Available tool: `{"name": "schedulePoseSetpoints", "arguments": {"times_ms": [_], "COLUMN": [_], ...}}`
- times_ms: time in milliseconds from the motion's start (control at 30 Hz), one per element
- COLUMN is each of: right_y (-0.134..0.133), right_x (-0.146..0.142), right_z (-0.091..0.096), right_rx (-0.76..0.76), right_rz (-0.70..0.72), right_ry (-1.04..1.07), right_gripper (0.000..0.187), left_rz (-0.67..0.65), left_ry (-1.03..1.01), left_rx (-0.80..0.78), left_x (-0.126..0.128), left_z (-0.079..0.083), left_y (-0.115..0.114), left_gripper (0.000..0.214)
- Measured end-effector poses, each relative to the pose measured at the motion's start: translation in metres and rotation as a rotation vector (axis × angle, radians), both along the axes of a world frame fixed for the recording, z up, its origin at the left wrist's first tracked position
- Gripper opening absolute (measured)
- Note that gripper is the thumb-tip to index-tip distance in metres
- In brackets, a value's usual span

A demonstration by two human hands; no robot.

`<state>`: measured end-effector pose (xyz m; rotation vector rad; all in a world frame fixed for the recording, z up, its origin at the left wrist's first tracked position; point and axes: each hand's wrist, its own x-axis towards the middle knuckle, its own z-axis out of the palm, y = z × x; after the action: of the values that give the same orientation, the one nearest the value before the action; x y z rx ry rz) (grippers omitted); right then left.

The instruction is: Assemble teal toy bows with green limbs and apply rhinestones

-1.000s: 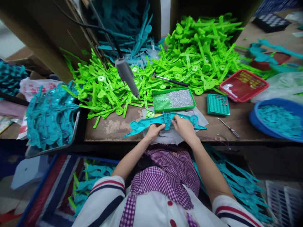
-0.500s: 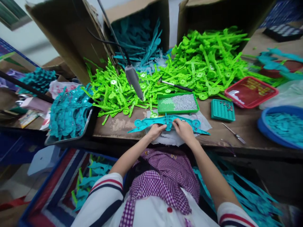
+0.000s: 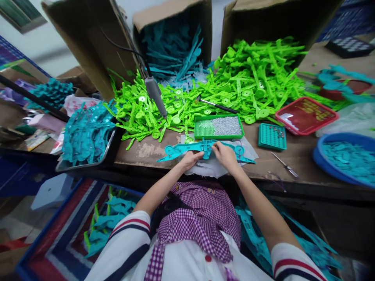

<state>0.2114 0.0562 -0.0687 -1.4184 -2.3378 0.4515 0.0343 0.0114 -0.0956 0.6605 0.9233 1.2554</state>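
Note:
A long teal plastic part (image 3: 180, 149), shaped like a pair of wings with round ends, lies across a white cloth (image 3: 205, 170) at the table's front edge. My left hand (image 3: 191, 159) is closed on it just left of its ribbed middle, thumb pointing inward. On the other side of that middle, my right hand (image 3: 225, 155) pinches the part with bent fingers. Whether a small piece sits under the right fingertips is hidden. Just behind the part stands a green tray (image 3: 219, 137) of small silvery pieces, likely screws.
A grey electric screwdriver (image 3: 156, 96) hangs over heaped lime-green parts (image 3: 258, 86), where a hammer (image 3: 218, 105) lies. To the right are a teal perforated box (image 3: 272, 142), red tray (image 3: 306, 130), screwdriver (image 3: 285, 166) and blue basin (image 3: 319, 164). Stacked teal parts (image 3: 84, 136) fill a left tray.
The hanging screwdriver has swung slightly left. The whole view has shifted a little; both hands stay at the middle of the teal part, with the right fingers slightly shifted.

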Motion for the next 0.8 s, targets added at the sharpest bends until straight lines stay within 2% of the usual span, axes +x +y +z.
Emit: {"name": "schedulePoseSetpoints", "arguments": {"times_ms": [200,300,467,633,733,800], "right_y": [0.003,0.005,0.011,0.025,0.023,0.014], "right_x": [-0.001,-0.001,0.012,0.024,0.019,0.013], "right_z": [-0.007,-0.011,-0.012,0.003,0.009,0.006], "right_rx": [0.102,0.146,0.058,-0.018,-0.009,-0.009], "right_rz": [-0.007,0.045,0.135,0.329,0.298,0.228], "right_ry": [0.079,0.085,0.014,0.001,-0.045,-0.034], "right_gripper": [0.029,0.029,0.026,0.023,0.024,0.026], "left_rz": [0.012,-0.027,-0.106,-0.145,-0.161,-0.166], "left_ry": [0.001,-0.013,-0.026,-0.004,-0.004,-0.003], "left_rx": [-0.104,-0.140,-0.088,-0.093,-0.125,-0.132], "left_x": [-0.005,-0.007,-0.005,-0.006,-0.007,-0.007], "left_z": [-0.003,-0.003,0.000,-0.002,-0.003,-0.003], "left_y": [0.001,0.001,0.000,0.001,0.002,0.001], "left_gripper": [0.035,0.039,0.051,0.064,0.073,0.075]}}
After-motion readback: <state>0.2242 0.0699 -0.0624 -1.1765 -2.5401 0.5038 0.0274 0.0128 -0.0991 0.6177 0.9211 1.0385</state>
